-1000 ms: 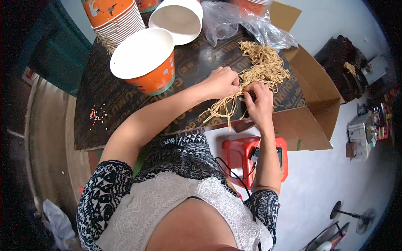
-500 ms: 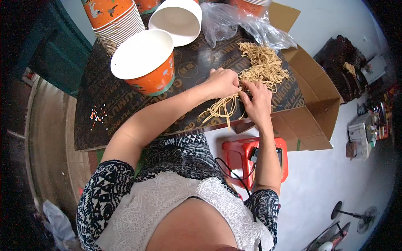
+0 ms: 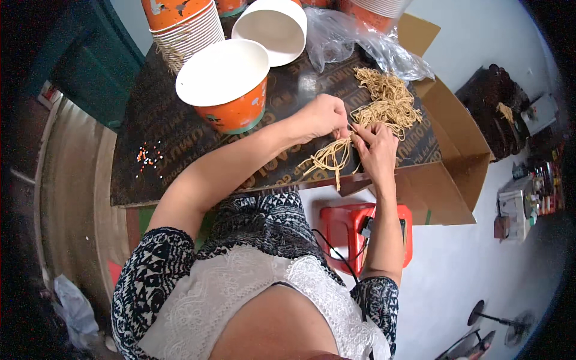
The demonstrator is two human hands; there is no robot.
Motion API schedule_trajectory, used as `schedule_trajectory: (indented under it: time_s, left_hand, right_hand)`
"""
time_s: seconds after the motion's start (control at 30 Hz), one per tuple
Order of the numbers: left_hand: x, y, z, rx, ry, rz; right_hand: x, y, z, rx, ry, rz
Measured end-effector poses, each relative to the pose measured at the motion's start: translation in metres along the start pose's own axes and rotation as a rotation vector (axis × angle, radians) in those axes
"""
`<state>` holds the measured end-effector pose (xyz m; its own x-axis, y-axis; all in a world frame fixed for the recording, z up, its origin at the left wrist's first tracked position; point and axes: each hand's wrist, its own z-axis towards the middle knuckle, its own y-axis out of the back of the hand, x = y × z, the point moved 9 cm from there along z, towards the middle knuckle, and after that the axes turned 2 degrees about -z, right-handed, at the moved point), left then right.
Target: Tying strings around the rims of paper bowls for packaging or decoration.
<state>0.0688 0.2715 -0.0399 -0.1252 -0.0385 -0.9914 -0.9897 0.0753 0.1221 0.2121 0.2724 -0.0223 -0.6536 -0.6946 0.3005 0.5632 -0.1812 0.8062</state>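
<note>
A tangled heap of tan strings [image 3: 387, 99] lies on a dark printed board [image 3: 180, 150]. My left hand [image 3: 324, 115] is closed on a small bundle of these strings [image 3: 329, 157], whose loose ends fan out toward the board's near edge. My right hand [image 3: 377, 147] pinches strands just right of the left hand, at the foot of the heap. The two hands almost touch.
An orange paper bucket with a white inside [image 3: 227, 84] stands left of the hands. A stack of such buckets [image 3: 183, 24], a tipped bucket [image 3: 271, 27] and a clear plastic bag [image 3: 354, 42] sit behind. A cardboard box flap [image 3: 456, 156] and a red stool [image 3: 351, 228] are on the right.
Both hands stay at the heap's near end. The fingers have shifted slightly on the strands, and the bundle's loose ends hang a bit differently.
</note>
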Motion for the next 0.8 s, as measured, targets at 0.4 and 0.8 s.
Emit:
schedule_trajectory:
  time_s: [0.4,0.8]
  left_hand:
    - [-0.105,0.073,-0.209,0.200,-0.246,0.070]
    - [-0.072,0.056,-0.237,-0.120,-0.363,0.441]
  right_hand:
    - [-0.012,-0.010,0.001,0.038,-0.022,-0.008]
    - [0.138,0.055,-0.008,-0.141,0.189,0.503]
